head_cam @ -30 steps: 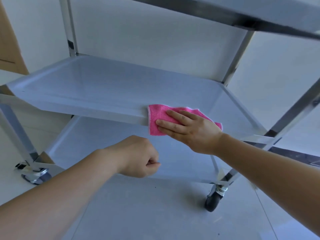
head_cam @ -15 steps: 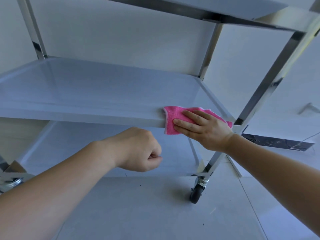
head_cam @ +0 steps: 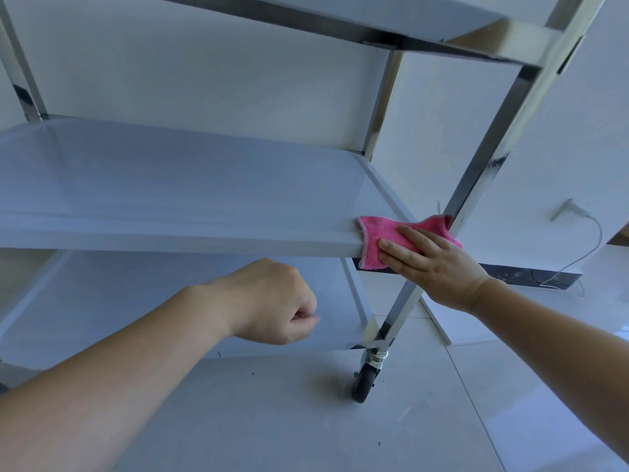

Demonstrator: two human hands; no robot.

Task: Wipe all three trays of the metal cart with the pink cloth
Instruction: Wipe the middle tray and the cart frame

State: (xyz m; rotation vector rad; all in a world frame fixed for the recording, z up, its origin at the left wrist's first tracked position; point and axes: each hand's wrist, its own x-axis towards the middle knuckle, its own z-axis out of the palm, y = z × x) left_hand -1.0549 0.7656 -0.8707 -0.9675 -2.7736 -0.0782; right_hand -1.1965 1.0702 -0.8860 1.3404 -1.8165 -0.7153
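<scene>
**Cloth at the front right corner of the middle tray**

I take the middle tray [head_cam: 177,185] of the metal cart [head_cam: 483,172] as my landmark and go from left to right.

Below the front edge of the middle tray, toward its centre, I see my left hand [head_cam: 272,301]. Its fingers are curled together into a loose fist and it holds nothing that I can see. It hangs in the air in front of the bottom tray [head_cam: 85,301], and I cannot tell whether it touches anything. The forearm comes in from the lower left.

Above the middle tray, the underside of the top tray [head_cam: 374,18] crosses the upper part of the view.

At the front right corner of the middle tray lies the pink cloth [head_cam: 377,233]. It is folded over the front rim, so one part lies on the tray surface and one part hangs down the outer face of the rim. My right hand [head_cam: 432,264] presses flat on the cloth, with the fingers [head_cam: 394,248] stretched out and close together, pointing left. The far end of the cloth touches the front right post [head_cam: 490,165] of the cart.

Below this corner, at the foot of the same post, a dark caster wheel [head_cam: 364,383] stands on the pale floor [head_cam: 272,420]. To the right of the tray, beyond the post, a thin white cable [head_cam: 592,247] hangs along the wall.
</scene>
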